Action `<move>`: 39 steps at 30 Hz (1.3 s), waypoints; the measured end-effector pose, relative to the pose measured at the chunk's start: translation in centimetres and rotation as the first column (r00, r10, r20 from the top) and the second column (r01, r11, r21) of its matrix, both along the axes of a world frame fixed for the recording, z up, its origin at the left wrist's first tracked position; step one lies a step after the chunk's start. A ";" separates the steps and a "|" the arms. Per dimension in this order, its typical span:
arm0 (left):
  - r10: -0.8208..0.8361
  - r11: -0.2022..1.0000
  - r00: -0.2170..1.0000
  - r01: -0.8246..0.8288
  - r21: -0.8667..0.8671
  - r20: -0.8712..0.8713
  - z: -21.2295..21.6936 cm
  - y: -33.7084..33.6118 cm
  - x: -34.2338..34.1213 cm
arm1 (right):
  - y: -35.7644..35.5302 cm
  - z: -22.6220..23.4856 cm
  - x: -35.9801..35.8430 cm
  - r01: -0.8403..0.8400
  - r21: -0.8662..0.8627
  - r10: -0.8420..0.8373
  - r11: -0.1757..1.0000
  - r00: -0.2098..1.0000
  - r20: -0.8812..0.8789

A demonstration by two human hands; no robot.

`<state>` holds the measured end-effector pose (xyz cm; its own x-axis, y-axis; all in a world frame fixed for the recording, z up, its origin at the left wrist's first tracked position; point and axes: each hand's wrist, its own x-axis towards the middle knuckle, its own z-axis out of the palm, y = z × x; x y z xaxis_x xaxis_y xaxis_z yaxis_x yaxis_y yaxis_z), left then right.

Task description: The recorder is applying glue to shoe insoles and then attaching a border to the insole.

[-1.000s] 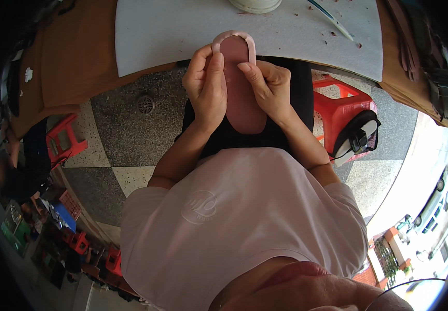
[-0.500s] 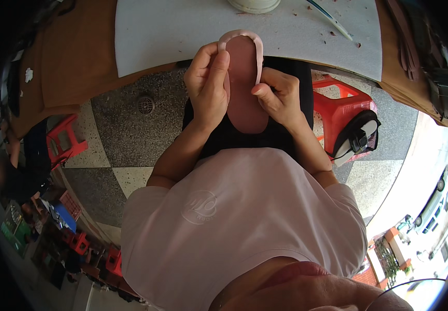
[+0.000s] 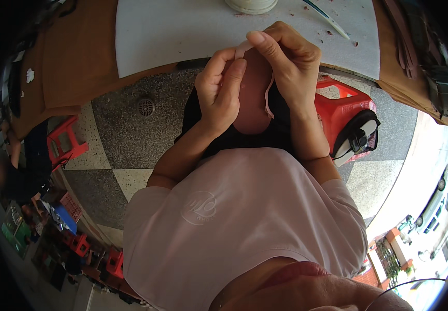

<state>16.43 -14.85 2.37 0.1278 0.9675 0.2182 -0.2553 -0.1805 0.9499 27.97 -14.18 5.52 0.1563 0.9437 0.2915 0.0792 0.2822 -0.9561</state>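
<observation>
- Pinkish-brown shoe sole in upper centre of frame, held up between both hands, over the dark-clothed lap, its top end overlapping the front of the counter in view; propped there probably for a clear look at the rim
- Left hand: fingers closed, thumb on the face, the rest around the left edge near the top end; likely the steadying grip
- Right hand: thumb bent over the top end, fingers curled, apparently pinched on the pale pink strip; exact fingertip contact hidden
- Strip edges the top end; its lower length hangs wavy along the right side, no fingers on that part, so seemingly loose there
- Pale mat on counter, presumably to protect the surface; white container and pen-like tool lie at top of frame, likely parked within reach, dark red scraps near the tool
- Bag against a red stool right of centre, maybe using it as a stand
- Counts: 2 hands, 1 sole, 1 strip visible, 1 mat, 1 container, 1 tool, 1 bag, at least 4 red stools (1 right, 3 left and lower left), 1 floor drain; scraps too small to count
</observation>
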 end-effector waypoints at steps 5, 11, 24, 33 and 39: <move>0.012 1.000 1.000 -0.012 0.010 0.009 0.0 0.0 0.2 | -0.1 -0.5 0.0 0.023 0.003 -0.023 1.000 0.999 0.036; -0.059 0.979 0.991 0.081 -0.188 0.117 1.0 0.4 0.1 | -0.3 -0.9 0.2 0.054 -0.008 -0.053 0.999 0.996 0.078; 0.110 0.963 0.967 -0.047 0.265 -0.229 1.2 2.4 0.2 | -1.0 -1.5 0.4 -0.067 -0.079 0.052 0.995 0.982 -0.182; 0.123 0.972 0.951 -0.058 0.227 -0.283 0.8 2.6 -0.3 | -2.2 -3.2 -0.3 0.136 0.078 -0.140 0.988 0.989 0.054; 0.143 0.959 0.955 -0.069 0.274 -0.259 0.3 2.8 -0.5 | -2.6 -3.5 -0.7 0.158 0.092 -0.171 0.983 0.972 0.163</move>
<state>15.93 -12.04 2.65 0.1176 0.8931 0.4341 0.0419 -0.4412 0.8964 27.30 -16.81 1.99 0.2496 0.8824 0.3988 0.2899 0.3248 -0.9002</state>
